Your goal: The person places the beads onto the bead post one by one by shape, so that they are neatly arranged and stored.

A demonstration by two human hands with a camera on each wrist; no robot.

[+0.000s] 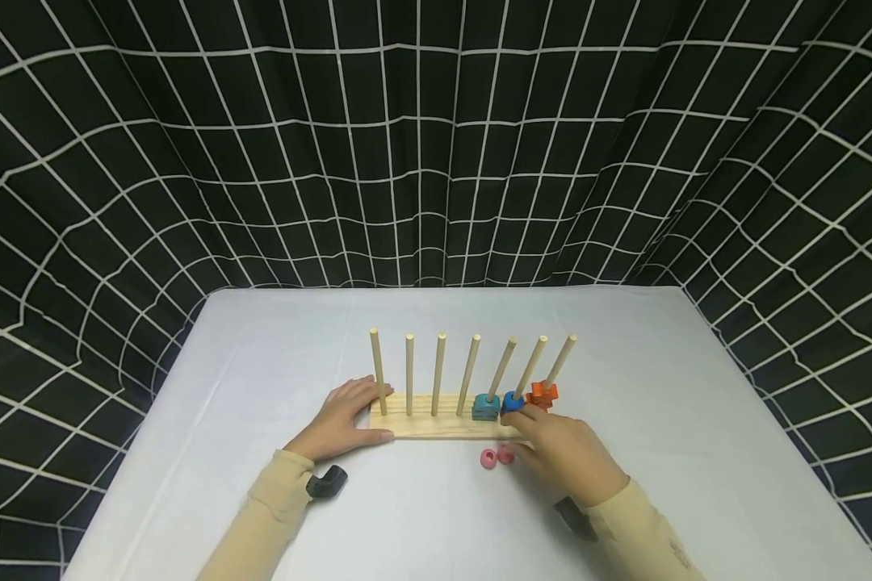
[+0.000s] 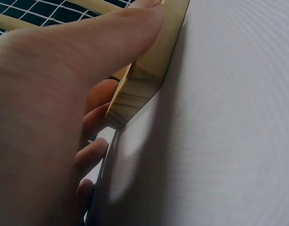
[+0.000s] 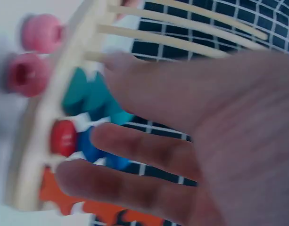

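Note:
A wooden peg stand (image 1: 425, 428) with a row of upright pegs lies on the table. My left hand (image 1: 341, 420) holds its left end, thumb (image 2: 130, 37) along the front and fingers behind. My right hand (image 1: 570, 456) is at the right end, fingers extended beside the beads with nothing visible between them. Teal beads (image 1: 486, 408) sit on one peg. The neighbouring peg carries blue beads (image 1: 512, 402) above a red bead (image 3: 64, 138). Orange beads (image 1: 543, 393) are on the rightmost peg, partly hidden by the right hand. Two pink beads (image 1: 488, 459) lie loose in front.
White cloth covers the table (image 1: 298, 339). A black curtain with white grid lines (image 1: 421, 161) hangs behind and at both sides. Dark wrist-worn devices (image 1: 327, 482) project near both hands.

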